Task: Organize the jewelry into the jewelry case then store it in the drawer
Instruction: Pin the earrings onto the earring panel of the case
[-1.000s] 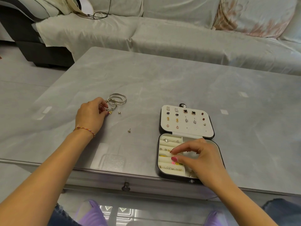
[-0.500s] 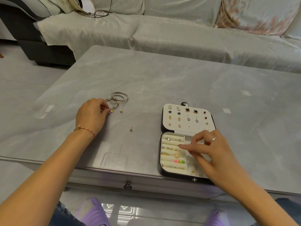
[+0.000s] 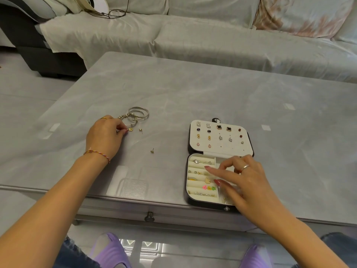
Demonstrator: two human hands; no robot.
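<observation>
On the near right of the grey table (image 3: pixel 193 89) the jewelry case (image 3: pixel 219 165) lies open, lid flat on the far side w/ stud earrings pinned in rows, so both halves are easy to reach. The right hand (image 3: pixel 245 180) hovers over the tray's right part, fingers spread and loosely curled; I cannot tell if it holds sth. It hides the right compartments. To the left, the left hand (image 3: pixel 104 136) pinches a small gold charm (image 3: pixel 130 129) beside the silver bangles (image 3: pixel 138 114), probably to take it next. Two loose studs (image 3: pixel 152 151) lie between hand and case, too small to identify. The drawer knob (image 3: pixel 149 217) is below the near edge; drawer looks closed.
</observation>
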